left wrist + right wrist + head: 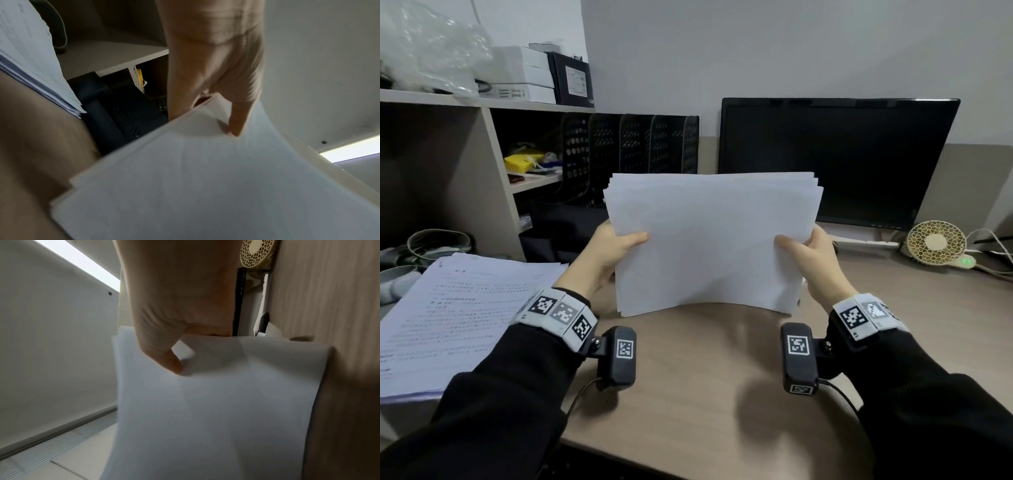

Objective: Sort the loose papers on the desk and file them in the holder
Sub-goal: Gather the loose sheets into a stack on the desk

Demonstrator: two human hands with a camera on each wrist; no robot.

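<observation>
Spanning the whole lower field of the head view, the desk [688, 394] shows bare wood between the two forearms and forward to the bottom edge of the paper stack [709, 240]. The monitor [835, 161] stands at the back right; its lower edge sits just behind the top right corner of the stack. A printed pile [455, 315] lies flat at the left, its near corner overhanging the desk edge. The black mesh holder [630, 144] stands upright at the back, left of the monitor, with its slots well apart from the stack. The stack stands on its bottom edge on the desk, bowed toward the camera, with the sheet edges stepped and uneven at the top corners.

The left hand [606, 260] grips the left side of the stack, thumb in front and fingers behind. The right hand [815, 263] grips the right side in the same manner. A small fan [936, 243] rests on the desk at the right, near the monitor base.

The left wrist view shows the stepped sheet edges at the lower corner, which the head view renders only faintly. The right wrist view shows the thumb [164, 356] pressed onto the front sheet.
</observation>
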